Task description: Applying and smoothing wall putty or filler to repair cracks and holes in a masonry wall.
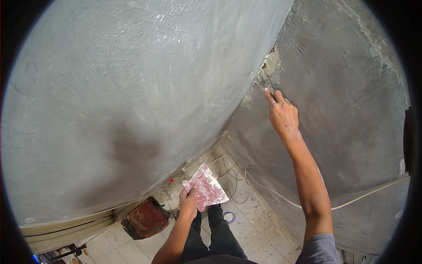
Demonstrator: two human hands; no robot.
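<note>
My right hand [283,113] is closed on a putty knife [263,81], index finger stretched along it. The blade rests at the inner corner where two grey plastered walls meet. Just above it, a rough pale patch [272,61] with a dark gap marks that corner. Low down, in front of my legs, my left hand [188,203] grips the edge of a flat board [206,187] smeared with pinkish-red and white paste. The handle of the putty knife is mostly hidden by my fingers.
A reddish-brown box-like container [145,218] stands on the tiled floor by the left wall. Loose pale cable [239,185] coils in the corner, and another stretch [369,192] runs along the right wall. A purple tape ring [229,217] lies beside my foot.
</note>
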